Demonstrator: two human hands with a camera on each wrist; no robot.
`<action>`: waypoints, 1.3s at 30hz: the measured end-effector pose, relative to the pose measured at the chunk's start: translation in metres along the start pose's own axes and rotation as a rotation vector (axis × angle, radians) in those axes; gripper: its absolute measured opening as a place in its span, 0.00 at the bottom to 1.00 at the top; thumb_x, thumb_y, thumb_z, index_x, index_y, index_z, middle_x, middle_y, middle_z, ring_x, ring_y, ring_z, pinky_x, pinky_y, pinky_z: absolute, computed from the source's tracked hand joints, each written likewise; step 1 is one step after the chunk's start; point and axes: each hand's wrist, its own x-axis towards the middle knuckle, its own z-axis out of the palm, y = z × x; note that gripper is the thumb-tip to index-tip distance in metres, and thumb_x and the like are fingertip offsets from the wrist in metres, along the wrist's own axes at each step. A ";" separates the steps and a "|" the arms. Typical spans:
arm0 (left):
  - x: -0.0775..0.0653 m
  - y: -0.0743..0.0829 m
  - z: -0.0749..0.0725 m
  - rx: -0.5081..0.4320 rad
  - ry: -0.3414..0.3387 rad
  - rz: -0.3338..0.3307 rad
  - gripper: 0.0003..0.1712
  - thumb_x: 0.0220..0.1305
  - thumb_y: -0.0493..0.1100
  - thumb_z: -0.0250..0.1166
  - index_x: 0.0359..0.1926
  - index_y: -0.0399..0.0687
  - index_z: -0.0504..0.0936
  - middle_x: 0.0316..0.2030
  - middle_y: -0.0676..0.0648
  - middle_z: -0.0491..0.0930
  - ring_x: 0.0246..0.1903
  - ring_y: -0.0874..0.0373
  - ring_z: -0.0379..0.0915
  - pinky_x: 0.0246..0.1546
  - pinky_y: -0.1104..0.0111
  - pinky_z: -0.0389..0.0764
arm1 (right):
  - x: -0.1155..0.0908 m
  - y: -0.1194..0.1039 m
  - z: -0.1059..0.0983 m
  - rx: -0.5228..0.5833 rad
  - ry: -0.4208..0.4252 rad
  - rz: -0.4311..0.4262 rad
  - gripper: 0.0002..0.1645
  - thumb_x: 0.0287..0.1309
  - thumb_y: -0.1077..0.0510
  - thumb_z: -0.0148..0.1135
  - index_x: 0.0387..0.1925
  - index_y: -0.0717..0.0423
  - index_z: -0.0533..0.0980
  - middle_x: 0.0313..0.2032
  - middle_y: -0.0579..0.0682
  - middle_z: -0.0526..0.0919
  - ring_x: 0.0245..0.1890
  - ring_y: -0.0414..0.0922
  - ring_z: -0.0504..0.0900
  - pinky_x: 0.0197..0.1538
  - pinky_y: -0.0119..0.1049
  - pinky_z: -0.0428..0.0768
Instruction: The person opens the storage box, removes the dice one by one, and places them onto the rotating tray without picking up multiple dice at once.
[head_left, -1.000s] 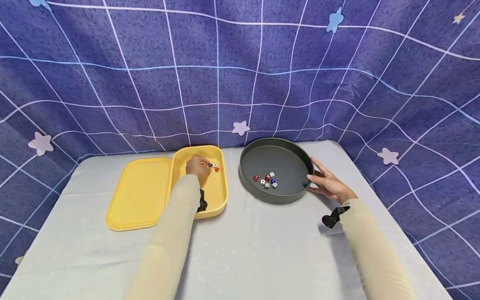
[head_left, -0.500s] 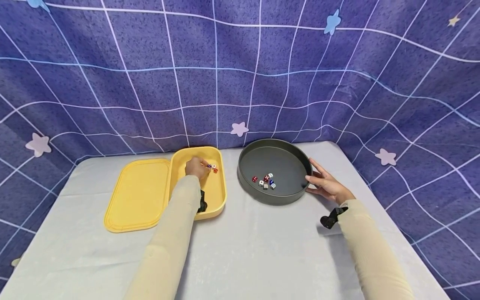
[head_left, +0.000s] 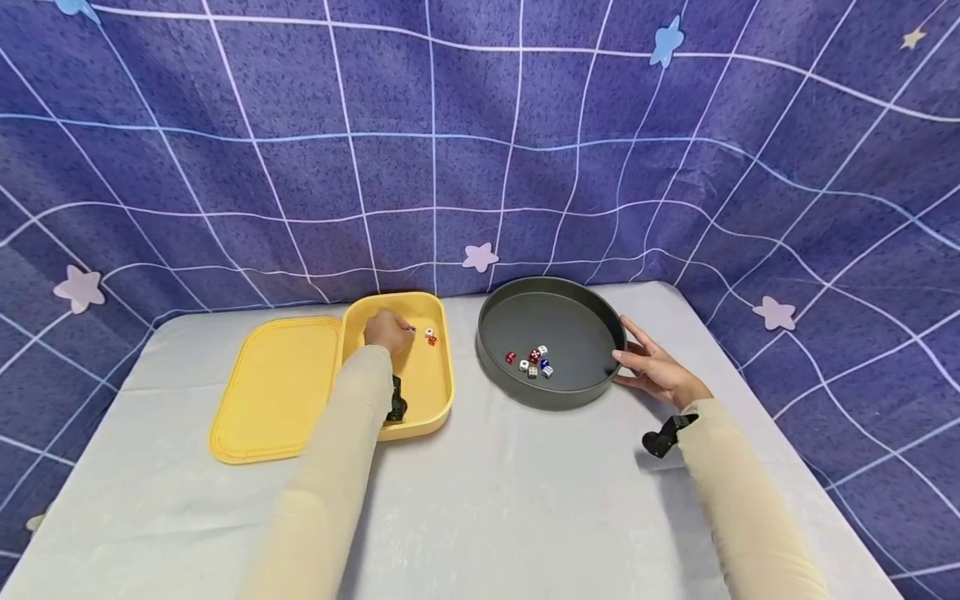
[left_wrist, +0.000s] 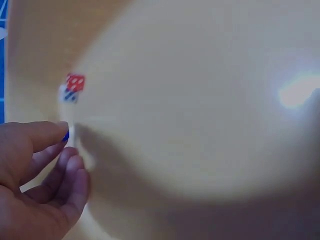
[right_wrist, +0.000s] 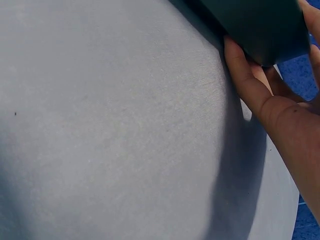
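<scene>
In the head view my left hand [head_left: 386, 331] is inside the yellow container [head_left: 442, 392], a small blue die [head_left: 411, 328] between thumb and fingertip. The left wrist view shows only a blue sliver of this die [left_wrist: 66, 135]; the fingers hide the rest. Close by, a red die [left_wrist: 76, 81] and a white die [left_wrist: 69, 95] lie together on the container's bottom. On the right, my right hand [head_left: 656, 371] holds the side of a dark round pan [head_left: 555, 398], thumb at the rim and fingers along the outer wall. Red, white and blue dice [head_left: 535, 355] are clustered in the pan.
A flat yellow lid [head_left: 277, 392] lies left of the container, against its side. Both vessels stand toward the back of a table with a pale cloth [head_left: 510, 492]. A blue-purple curtain [head_left: 390, 167] with a line grid hangs behind and at the sides.
My left hand has drawn a little to the left, bringing the blue die away from the white and red dice. My right hand and the pan have stayed in place.
</scene>
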 end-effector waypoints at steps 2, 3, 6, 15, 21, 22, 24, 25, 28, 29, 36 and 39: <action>0.000 0.001 -0.009 0.005 -0.014 0.009 0.11 0.60 0.40 0.65 0.40 0.37 0.85 0.45 0.38 0.82 0.49 0.41 0.74 0.54 0.55 0.74 | 0.000 -0.001 0.000 0.000 0.001 0.002 0.48 0.67 0.67 0.50 0.75 0.31 0.38 0.73 0.62 0.26 0.71 0.58 0.40 0.60 0.54 0.70; 0.000 0.002 -0.013 0.009 -0.020 0.019 0.11 0.60 0.40 0.64 0.40 0.37 0.85 0.45 0.38 0.82 0.50 0.41 0.74 0.55 0.55 0.73 | 0.000 -0.001 0.000 0.001 -0.001 0.002 0.48 0.67 0.67 0.50 0.75 0.31 0.38 0.73 0.62 0.26 0.71 0.58 0.40 0.60 0.53 0.70; 0.000 0.007 -0.027 0.022 -0.030 0.064 0.12 0.60 0.40 0.64 0.41 0.36 0.85 0.46 0.38 0.82 0.51 0.40 0.73 0.57 0.54 0.71 | 0.000 -0.001 0.000 0.008 -0.008 0.001 0.49 0.67 0.67 0.50 0.74 0.31 0.38 0.73 0.62 0.27 0.71 0.58 0.41 0.59 0.52 0.71; -0.005 0.039 -0.045 -0.055 -0.029 0.166 0.13 0.60 0.42 0.66 0.41 0.36 0.84 0.44 0.38 0.83 0.47 0.42 0.75 0.51 0.56 0.74 | 0.001 0.000 -0.001 0.013 -0.012 -0.009 0.49 0.67 0.67 0.51 0.75 0.31 0.38 0.72 0.63 0.31 0.68 0.57 0.48 0.53 0.45 0.76; -0.017 0.068 -0.042 -0.066 -0.030 0.276 0.12 0.60 0.41 0.65 0.41 0.37 0.85 0.41 0.39 0.84 0.45 0.46 0.78 0.50 0.58 0.75 | 0.000 0.001 -0.001 0.008 -0.017 -0.011 0.50 0.67 0.67 0.51 0.75 0.32 0.37 0.72 0.64 0.32 0.68 0.56 0.49 0.55 0.47 0.75; -0.019 0.074 -0.041 -0.067 -0.031 0.290 0.12 0.60 0.41 0.65 0.41 0.37 0.84 0.41 0.39 0.84 0.45 0.46 0.78 0.51 0.59 0.75 | 0.000 0.001 0.000 0.008 -0.017 -0.011 0.50 0.66 0.67 0.51 0.75 0.32 0.37 0.72 0.64 0.32 0.68 0.57 0.48 0.55 0.47 0.75; -0.025 0.085 -0.039 -0.064 -0.028 0.324 0.12 0.59 0.41 0.65 0.41 0.37 0.85 0.41 0.40 0.85 0.45 0.47 0.79 0.50 0.60 0.75 | 0.001 0.001 0.000 0.005 -0.019 -0.011 0.50 0.66 0.67 0.52 0.75 0.32 0.36 0.72 0.64 0.32 0.68 0.57 0.47 0.56 0.48 0.74; -0.027 0.090 -0.037 -0.063 -0.027 0.341 0.12 0.59 0.41 0.65 0.41 0.38 0.85 0.41 0.40 0.85 0.44 0.47 0.79 0.50 0.60 0.75 | 0.001 0.001 0.000 0.004 -0.019 -0.011 0.50 0.66 0.67 0.52 0.75 0.32 0.36 0.72 0.64 0.32 0.68 0.57 0.47 0.57 0.49 0.73; -0.033 0.105 -0.029 -0.084 -0.033 0.374 0.12 0.58 0.41 0.65 0.40 0.39 0.86 0.40 0.42 0.86 0.43 0.49 0.80 0.48 0.62 0.76 | 0.001 0.001 0.000 0.005 -0.019 -0.011 0.50 0.66 0.67 0.52 0.75 0.32 0.37 0.72 0.64 0.32 0.69 0.57 0.46 0.57 0.50 0.73; -0.036 0.110 -0.026 -0.096 -0.039 0.381 0.12 0.58 0.41 0.66 0.40 0.39 0.86 0.39 0.42 0.86 0.42 0.49 0.81 0.47 0.62 0.77 | 0.001 0.001 0.000 0.006 -0.018 -0.011 0.50 0.66 0.67 0.52 0.75 0.32 0.37 0.72 0.64 0.32 0.69 0.57 0.46 0.57 0.50 0.73; -0.048 0.130 0.000 -0.144 -0.063 0.403 0.10 0.58 0.41 0.67 0.39 0.41 0.86 0.37 0.44 0.86 0.40 0.52 0.81 0.44 0.65 0.77 | 0.001 0.001 -0.001 -0.001 -0.025 -0.016 0.50 0.67 0.66 0.51 0.74 0.31 0.37 0.72 0.64 0.32 0.69 0.57 0.45 0.58 0.51 0.72; -0.052 0.134 0.011 -0.146 -0.068 0.409 0.09 0.58 0.41 0.67 0.39 0.41 0.86 0.36 0.45 0.87 0.39 0.53 0.81 0.43 0.66 0.77 | 0.001 0.001 -0.001 0.000 -0.024 -0.016 0.50 0.67 0.66 0.51 0.75 0.31 0.37 0.72 0.64 0.33 0.68 0.57 0.48 0.58 0.50 0.72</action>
